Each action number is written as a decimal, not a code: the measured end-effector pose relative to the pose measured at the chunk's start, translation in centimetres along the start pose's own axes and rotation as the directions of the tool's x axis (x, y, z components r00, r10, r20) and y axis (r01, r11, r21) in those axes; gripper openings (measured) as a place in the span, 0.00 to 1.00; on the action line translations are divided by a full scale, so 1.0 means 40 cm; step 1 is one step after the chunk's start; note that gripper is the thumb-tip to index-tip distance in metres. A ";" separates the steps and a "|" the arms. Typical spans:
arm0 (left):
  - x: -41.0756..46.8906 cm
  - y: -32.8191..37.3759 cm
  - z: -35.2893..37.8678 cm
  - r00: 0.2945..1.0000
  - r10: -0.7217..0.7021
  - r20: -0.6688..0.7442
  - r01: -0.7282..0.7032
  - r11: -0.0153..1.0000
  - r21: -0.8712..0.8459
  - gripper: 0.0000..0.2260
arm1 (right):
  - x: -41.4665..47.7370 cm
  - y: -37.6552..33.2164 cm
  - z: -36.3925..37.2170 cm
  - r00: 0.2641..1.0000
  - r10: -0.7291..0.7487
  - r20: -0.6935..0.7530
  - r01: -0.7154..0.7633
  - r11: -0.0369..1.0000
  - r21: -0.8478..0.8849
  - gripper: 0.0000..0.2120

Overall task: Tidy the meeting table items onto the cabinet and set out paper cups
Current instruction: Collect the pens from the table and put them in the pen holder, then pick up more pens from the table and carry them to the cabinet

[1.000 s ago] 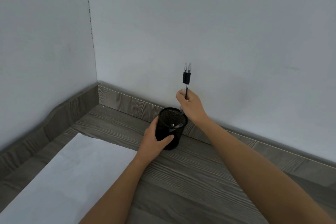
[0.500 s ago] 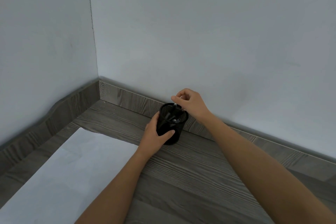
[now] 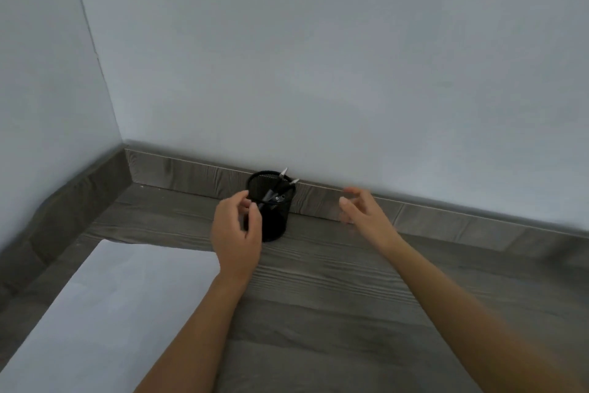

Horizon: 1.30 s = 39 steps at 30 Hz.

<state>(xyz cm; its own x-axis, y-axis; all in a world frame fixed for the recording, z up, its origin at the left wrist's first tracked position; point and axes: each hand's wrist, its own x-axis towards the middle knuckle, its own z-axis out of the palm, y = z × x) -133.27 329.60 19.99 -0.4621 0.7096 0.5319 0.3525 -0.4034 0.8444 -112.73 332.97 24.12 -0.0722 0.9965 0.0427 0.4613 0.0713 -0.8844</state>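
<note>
Head view: the black wire-mesh cylindrical pen holder (image 3: 275,219) stands upright on the grey wood-grain cabinet top (image 3: 334,281), against its raised back edge. 2 dark pens (image 3: 276,192) lean inside it.

The left hand (image 3: 236,233) is just beside the holder, fingers loosely curled and empty; contact cannot be told. The right hand (image 3: 363,211) is apart, fingers spread and empty.

Judgement: pen stowage looks complete. The next move calls for fetching the remaining table items, then the cups.
</note>
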 end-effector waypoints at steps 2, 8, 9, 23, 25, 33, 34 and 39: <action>-0.018 0.004 0.009 0.997 0.029 0.076 -0.032 0.999 0.028 0.18 | -0.039 0.033 -0.011 0.997 0.059 -0.045 -0.059 0.998 -0.005 0.16; -0.041 0.021 0.017 0.893 0.019 0.450 -0.077 0.991 0.111 0.18 | -0.175 0.095 -0.021 0.980 0.108 -0.165 -0.126 0.987 -0.104 0.10; -0.036 0.021 0.015 0.845 -0.014 0.535 -0.075 0.987 0.144 0.16 | -0.205 0.100 -0.025 0.979 0.101 -0.175 -0.129 0.979 -0.157 0.10; -0.366 0.294 0.168 0.235 0.038 0.971 -0.453 0.888 0.075 0.26 | -0.868 0.227 -0.211 0.746 -0.004 -0.666 -0.424 0.768 -0.479 0.17; -0.474 0.353 0.177 0.175 0.034 0.984 -0.356 0.934 0.031 0.20 | -0.957 0.238 -0.217 0.647 0.007 -0.762 -0.473 0.787 -0.396 0.17; -1.075 0.528 0.063 -0.192 0.056 0.980 -0.017 0.998 -0.060 0.12 | -1.509 0.369 -0.113 0.195 0.514 -0.836 -0.759 0.618 0.203 0.13; -1.146 0.518 0.035 -0.270 0.024 0.962 -0.009 1.000 -0.028 0.11 | -1.572 0.379 -0.081 0.152 0.569 -0.808 -0.775 0.576 0.260 0.14; -1.402 0.482 -0.098 -0.600 -0.079 0.796 -0.102 0.995 0.021 0.04 | -1.823 0.382 0.061 -0.097 0.737 -0.669 -0.712 0.418 0.564 0.13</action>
<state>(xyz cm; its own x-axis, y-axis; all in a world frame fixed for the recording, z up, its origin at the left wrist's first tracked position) -103.75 279.77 6.71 0.8975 0.0663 -0.4360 0.4150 -0.4614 0.7841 -102.56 261.29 6.37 0.9384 -0.0151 -0.3451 -0.2548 -0.7047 -0.6622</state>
